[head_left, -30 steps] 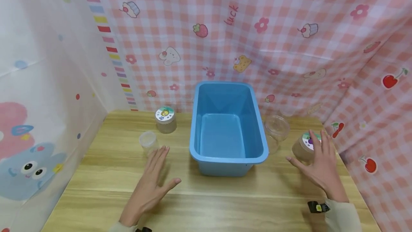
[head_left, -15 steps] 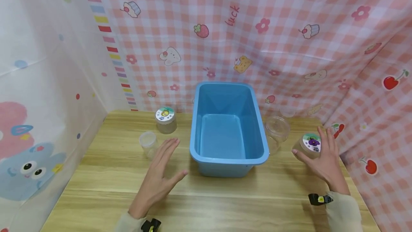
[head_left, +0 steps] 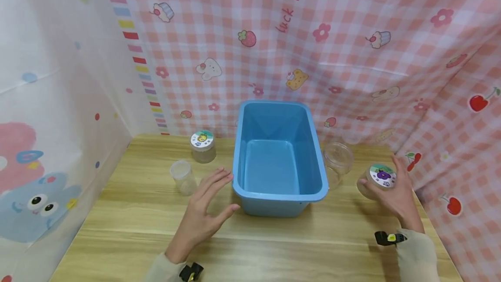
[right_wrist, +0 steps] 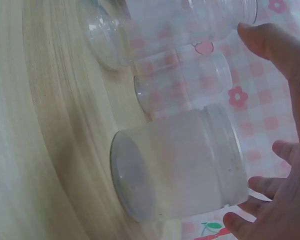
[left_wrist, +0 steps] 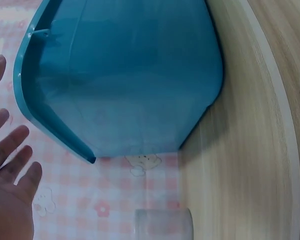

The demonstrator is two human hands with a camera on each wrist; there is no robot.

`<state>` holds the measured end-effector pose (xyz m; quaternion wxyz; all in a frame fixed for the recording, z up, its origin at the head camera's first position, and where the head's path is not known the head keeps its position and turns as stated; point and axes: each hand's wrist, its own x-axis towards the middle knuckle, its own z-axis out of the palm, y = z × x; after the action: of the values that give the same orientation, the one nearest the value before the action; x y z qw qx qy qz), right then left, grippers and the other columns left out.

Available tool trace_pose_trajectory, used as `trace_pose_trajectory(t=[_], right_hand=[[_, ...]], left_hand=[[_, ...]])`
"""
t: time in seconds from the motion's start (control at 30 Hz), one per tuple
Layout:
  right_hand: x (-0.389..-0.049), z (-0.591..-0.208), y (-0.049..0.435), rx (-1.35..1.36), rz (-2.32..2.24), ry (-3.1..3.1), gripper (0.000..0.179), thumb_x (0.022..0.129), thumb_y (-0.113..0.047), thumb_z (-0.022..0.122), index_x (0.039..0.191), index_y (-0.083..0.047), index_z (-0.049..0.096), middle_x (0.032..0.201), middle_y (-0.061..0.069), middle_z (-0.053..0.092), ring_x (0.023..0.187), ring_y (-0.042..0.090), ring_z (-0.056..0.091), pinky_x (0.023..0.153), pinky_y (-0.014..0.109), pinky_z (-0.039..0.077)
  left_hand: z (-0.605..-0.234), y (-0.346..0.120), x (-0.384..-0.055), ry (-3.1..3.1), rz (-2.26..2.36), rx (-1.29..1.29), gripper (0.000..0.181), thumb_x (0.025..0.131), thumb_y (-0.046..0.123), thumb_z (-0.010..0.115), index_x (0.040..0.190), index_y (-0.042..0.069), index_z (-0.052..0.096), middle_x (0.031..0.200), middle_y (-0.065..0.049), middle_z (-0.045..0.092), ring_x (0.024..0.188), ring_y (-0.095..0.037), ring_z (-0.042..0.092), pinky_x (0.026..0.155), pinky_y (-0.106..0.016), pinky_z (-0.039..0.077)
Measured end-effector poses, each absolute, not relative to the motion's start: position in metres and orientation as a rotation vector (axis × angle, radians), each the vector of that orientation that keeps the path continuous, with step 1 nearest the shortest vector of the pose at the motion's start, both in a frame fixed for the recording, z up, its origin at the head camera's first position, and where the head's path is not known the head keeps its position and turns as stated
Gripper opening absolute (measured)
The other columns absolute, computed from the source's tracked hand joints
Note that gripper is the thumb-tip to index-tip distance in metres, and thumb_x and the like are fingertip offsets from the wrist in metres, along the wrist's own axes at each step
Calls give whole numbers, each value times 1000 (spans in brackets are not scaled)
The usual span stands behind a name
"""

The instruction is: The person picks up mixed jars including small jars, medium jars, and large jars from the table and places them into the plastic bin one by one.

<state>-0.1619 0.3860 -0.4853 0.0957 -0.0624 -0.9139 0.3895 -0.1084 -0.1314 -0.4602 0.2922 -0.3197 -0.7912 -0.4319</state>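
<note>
The right grip (head_left: pixel 397 199), a bare hand in the lower right of the head frame, was held wide, its thumb and fingers spread around a clear, squat plastic jar with a purple-flower label (head_left: pixel 379 176); whether contact was made could not be told. The jar was stood upright near the right edge of the wooden bench (head_left: pixel 313 251). The step in hand was judged to be the taking hold of this jar, and thumb and fingers seemed to be called upon next to be closed evenly about its wall.

The left grip (head_left: pixel 205 212), lower left of centre, was also spread wide, with nothing held, its fingertips near a blue rectangular plastic bin (head_left: pixel 270 207) in mid-frame. Just right of the bin a large clear plastic jar (head_left: pixel 338 160) was seen; a small clear cylinder (right_wrist: pixel 182 82) was shown beyond the squat jar in the right wrist view. Left of the bin were placed a small clear plastic tube (head_left: pixel 184 179) and, farther back, a squat jar with a yellow-figured label (head_left: pixel 203 149).

Counted were one bin, two labelled jars, one large jar and two small containers.
</note>
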Motion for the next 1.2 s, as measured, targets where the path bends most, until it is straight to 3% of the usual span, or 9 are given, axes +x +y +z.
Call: trace_pose_trajectory(t=[0.13, 0.33, 0.53, 0.67, 0.87, 1.03, 1.13, 1.2], right_hand=[[-161, -490, 388, -297, 1247, -2699, 118, 87, -44, 80, 166, -25, -5, 168, 31, 9, 147, 58, 23, 110, 80, 31], [-160, -503, 392, -366, 1393, -2671, 120, 88, -43, 80, 165, -20, -10, 173, 17, -4, 154, 53, 13, 121, 74, 21], [-160, -516, 396, -434, 1551, -2647, 120, 90, -40, 79, 164, -20, -13, 173, 17, -5, 153, 55, 15, 121, 71, 26], [-160, -520, 397, -477, 1588, -2598, 115, 90, -36, 80, 165, -19, -6, 172, 20, 5, 154, 50, 18, 124, 65, 28], [-162, -526, 395, -550, 1507, -2549, 102, 89, -35, 82, 163, -17, 15, 161, 14, 32, 146, 24, 36, 123, 44, 38], [-163, -528, 394, -574, 1479, -2534, 99, 88, -34, 82, 162, -17, 19, 158, 11, 36, 141, 17, 40, 119, 30, 41], [-163, -528, 394, -583, 1474, -2540, 99, 88, -35, 82, 163, -18, 18, 160, 13, 36, 143, 21, 40, 121, 34, 41], [-163, -528, 394, -577, 1490, -2538, 99, 88, -36, 81, 163, -19, 18, 160, 15, 35, 143, 25, 40, 122, 44, 40]], left_hand=[[-460, -128, -112, -2010, -1131, -944, 54, 88, 28, 82, 132, 1, 65, 139, -19, 62, 144, -32, 48, 125, -38, 38], [-461, -122, -115, -1953, -1145, -1012, 39, 85, 16, 84, 120, 4, 72, 134, -16, 65, 136, -37, 54, 122, -37, 43], [-461, -115, -118, -1891, -1141, -1035, 26, 87, 9, 81, 111, 3, 74, 124, -17, 67, 126, -37, 60, 117, -35, 49], [-463, -112, -121, -1839, -1118, -1044, 20, 88, 7, 79, 107, 2, 75, 117, -16, 68, 119, -34, 63, 113, -33, 52], [-468, -108, -123, -1787, -1127, -1016, 17, 85, 5, 81, 101, 2, 75, 112, -16, 70, 112, -34, 65, 111, -31, 53], [-469, -106, -124, -1768, -1153, -1003, 19, 82, 3, 84, 99, 2, 76, 110, -15, 70, 112, -31, 65, 109, -30, 53], [-468, -105, -124, -1763, -1168, -1004, 18, 82, 4, 83, 98, 2, 76, 110, -15, 70, 111, -30, 65, 109, -30, 53], [-467, -105, -124, -1755, -1176, -1004, 16, 84, 5, 83, 98, 2, 76, 109, -15, 69, 110, -31, 64, 109, -30, 53]])
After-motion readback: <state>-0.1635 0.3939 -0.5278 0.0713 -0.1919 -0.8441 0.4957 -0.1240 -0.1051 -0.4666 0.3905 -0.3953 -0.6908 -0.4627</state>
